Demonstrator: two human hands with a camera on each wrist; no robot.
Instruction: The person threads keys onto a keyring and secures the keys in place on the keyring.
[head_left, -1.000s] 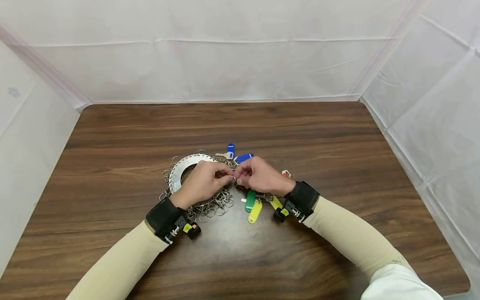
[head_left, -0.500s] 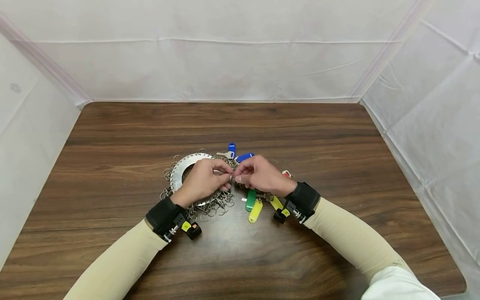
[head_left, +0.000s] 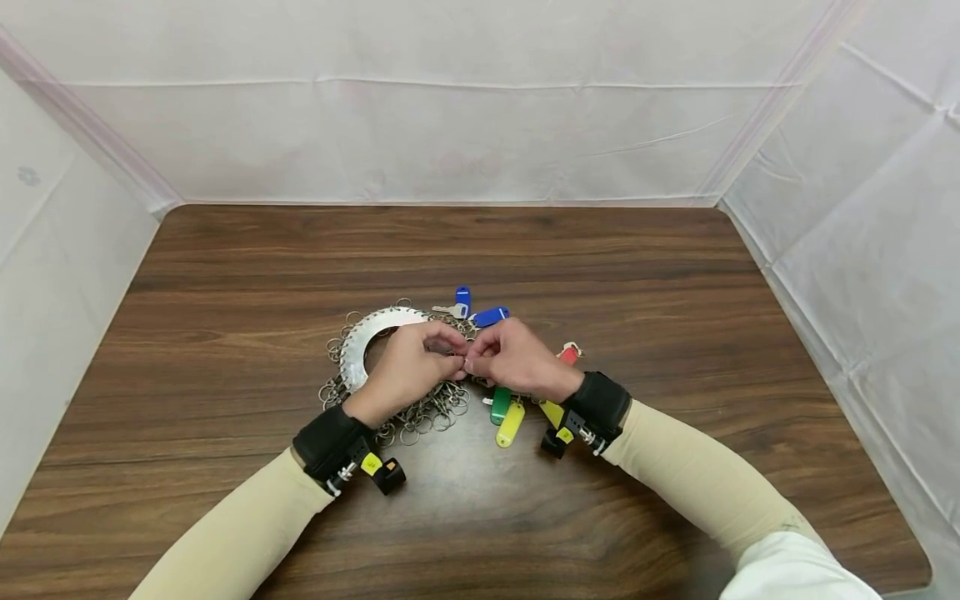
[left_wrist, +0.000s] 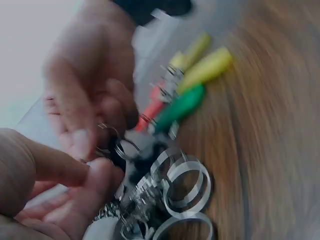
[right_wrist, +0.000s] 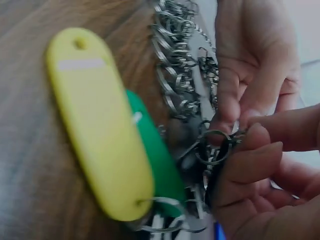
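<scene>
nearest the camera, two cream sleeves come in from the bottom edge, each ending in a black wrist strap [head_left: 330,442] with a small camera. just beyond the right strap, a yellow key tag [head_left: 510,422] and a green key tag [head_left: 500,403] lie side by side on the dark wood table [head_left: 675,283], a second yellow tag partly under the wrist. in the right wrist view the yellow tag overlaps the green one and a split ring passes through its lower hole. the left hand [head_left: 405,371] and right hand [head_left: 513,357] meet at the table's middle, fingertips together. both pinch one small split ring [right_wrist: 216,147], right thumb and forefinger curled on it from one side, left fingertips on it from the other; the ring is lifted just above the heap. under the left hand lies a flat metal disc [head_left: 367,333] with a round centre hole, its rim hung all round with loose key rings [head_left: 420,417] spilling toward the viewer. a red key tag [head_left: 567,355] shows just past the right hand. farther back, two blue key tags [head_left: 489,316] and a silver key [head_left: 447,311] rest beside the disc's far edge. white sheeting [head_left: 480,100] walls the table on three sides.
</scene>
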